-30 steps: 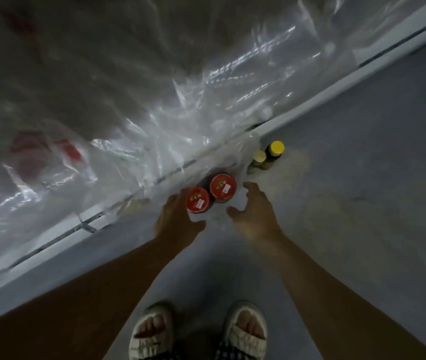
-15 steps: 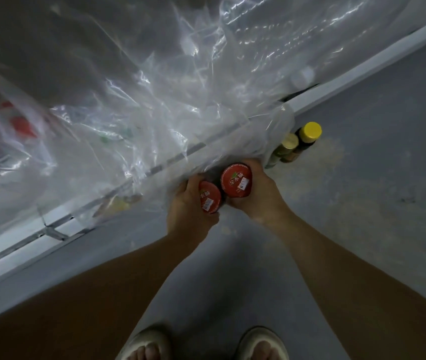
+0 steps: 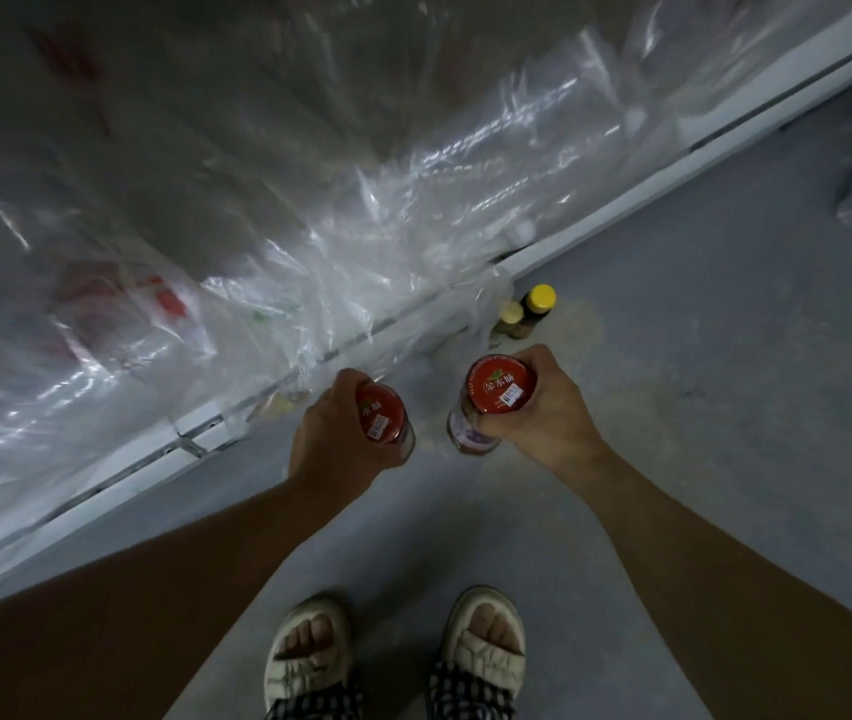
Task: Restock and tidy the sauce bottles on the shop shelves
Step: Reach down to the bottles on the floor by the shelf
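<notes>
Now | red-capped jar [image 3: 497, 394] upright in right hand [image 3: 543, 415], fingers curled round its neck under the lid | second jar [image 3: 381, 414] in left hand [image 3: 333, 439], gripped likewise, tilted slightly | both held above the floor [image 3: 673, 459], apart | yellow-capped bottles [image 3: 530, 311] beyond, nearer the right hand, by the shelf base [image 3: 595, 226] under plastic sheet [image 3: 309, 200]

Two red-capped jars [image 3: 381, 415] [image 3: 500, 387], seemingly upright, held apart above floor.
</notes>
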### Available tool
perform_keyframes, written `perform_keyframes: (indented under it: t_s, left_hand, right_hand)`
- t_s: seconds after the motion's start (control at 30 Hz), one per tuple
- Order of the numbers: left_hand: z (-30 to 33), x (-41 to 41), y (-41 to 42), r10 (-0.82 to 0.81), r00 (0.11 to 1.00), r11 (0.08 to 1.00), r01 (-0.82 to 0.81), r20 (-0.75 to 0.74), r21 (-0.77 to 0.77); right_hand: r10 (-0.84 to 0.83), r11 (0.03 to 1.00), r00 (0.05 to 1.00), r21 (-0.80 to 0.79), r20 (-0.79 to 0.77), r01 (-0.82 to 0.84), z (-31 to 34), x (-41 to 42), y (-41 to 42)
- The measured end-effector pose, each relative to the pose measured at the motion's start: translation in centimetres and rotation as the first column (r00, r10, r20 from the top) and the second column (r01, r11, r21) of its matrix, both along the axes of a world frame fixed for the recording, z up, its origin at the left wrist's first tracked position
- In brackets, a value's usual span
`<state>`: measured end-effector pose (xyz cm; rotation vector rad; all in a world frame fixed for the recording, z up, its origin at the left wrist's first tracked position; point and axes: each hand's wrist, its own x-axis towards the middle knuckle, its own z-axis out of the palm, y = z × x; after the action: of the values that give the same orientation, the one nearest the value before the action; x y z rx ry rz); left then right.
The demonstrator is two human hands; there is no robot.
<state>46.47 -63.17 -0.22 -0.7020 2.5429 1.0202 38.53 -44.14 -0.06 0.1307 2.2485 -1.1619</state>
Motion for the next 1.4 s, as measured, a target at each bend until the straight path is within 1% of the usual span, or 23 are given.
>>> perform_keyframes:
  t_s: [0.17,0.23,0.3,0.37,0.47,0.57,0.77,0.87,1.03,1.1,1.2,1.27,1.4]
  left_hand:
    - [9.8,-1.1,-0.5,-0.049,0.999,0.999,0.049,-0.014,0.018]
    - [13.8,-1.6,-0.8,-0.052,0.998,0.998,0.053,-0.023,0.039]
    - [17.7,-2.0,-1.1,-0.039,0.997,0.997,0.043,-0.060,0.067]
    - [21.9,-2.3,-1.1,-0.024,0.994,0.993,0.036,-0.103,0.110]
    - [27.4,-2.5,-0.9,0.008,0.990,0.973,0.025,-0.140,0.231]
    - [32.5,-2.8,-0.8,-0.002,0.987,0.959,0.048,-0.162,0.281]
    - [43.1,-3.5,-0.5,0.125,0.956,0.934,-0.023,-0.265,0.357]
    - [47.9,-3.5,-0.7,0.169,0.946,0.914,-0.046,-0.275,0.403]
    - [54.8,-2.6,-1.5,0.152,0.942,0.915,-0.019,-0.300,0.404]
    - [57.0,-1.7,-1.9,0.135,0.934,0.930,-0.004,-0.330,0.369]
    - [60.1,0.1,-2.4,0.106,0.921,0.961,0.002,-0.375,0.277]
    - [62.0,1.4,-3.0,0.120,0.912,0.974,-0.031,-0.391,0.225]
    - [65.6,4.3,-3.9,0.168,0.899,0.978,-0.101,-0.404,0.181]
  right_hand:
    - [-0.051,0.997,0.999,-0.061,0.013,0.051,10.3,-0.7,0.7]
    - [-0.082,0.990,0.996,-0.111,0.027,0.084,14.7,-1.0,1.1]
    - [-0.122,0.974,0.991,-0.184,0.061,0.131,19.1,-1.4,1.5]
    - [-0.164,0.959,0.984,-0.224,0.070,0.176,23.3,-1.5,1.9]
    - [-0.251,0.932,0.967,-0.261,0.040,0.253,29.2,-1.5,2.3]
    - [-0.324,0.903,0.946,-0.296,0.010,0.312,35.0,-1.3,2.7]
    - [-0.362,0.894,0.927,-0.316,-0.092,0.318,45.4,-0.2,2.8]
    - [-0.344,0.903,0.929,-0.317,-0.133,0.289,50.1,0.8,2.6]
    - [-0.305,0.917,0.918,-0.340,-0.254,0.210,56.7,2.5,1.5]
    - [-0.280,0.927,0.915,-0.332,-0.292,0.178,58.7,3.2,0.9]
    - [-0.198,0.952,0.923,-0.287,-0.331,0.101,61.2,4.1,-0.2]
    - [-0.134,0.962,0.927,-0.272,-0.350,0.037,62.7,4.6,-1.0]
    - [-0.008,0.971,0.919,-0.225,-0.394,-0.087,65.1,5.3,-2.8]
